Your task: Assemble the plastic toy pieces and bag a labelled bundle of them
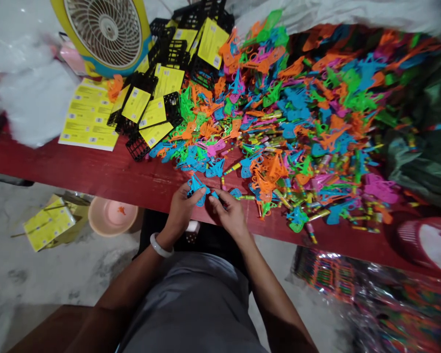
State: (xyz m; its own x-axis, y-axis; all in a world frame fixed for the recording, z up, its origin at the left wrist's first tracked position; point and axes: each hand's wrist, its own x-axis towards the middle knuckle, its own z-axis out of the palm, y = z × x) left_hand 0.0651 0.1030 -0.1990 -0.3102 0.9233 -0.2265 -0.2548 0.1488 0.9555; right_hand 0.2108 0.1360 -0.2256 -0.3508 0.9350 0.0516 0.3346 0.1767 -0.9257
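My left hand (181, 208), with a white bangle on the wrist, pinches a small blue plastic toy piece (197, 189) at the near edge of the red table (106, 171). My right hand (230, 213) is closed beside it, fingertips touching the same blue piece from the right. A large heap of small colourful plastic toy pieces (297, 113) in orange, blue, green and pink lies just beyond both hands.
Black plastic baskets with yellow cards (158, 103) are piled at the back left beside a yellow fan (103, 34). A stack of yellow cards (88, 115) lies flat. On the floor are a pink bowl (112, 215), a yellow pack (47, 223) and a bag of packed toys (353, 289). A red basket (422, 240) stands at right.
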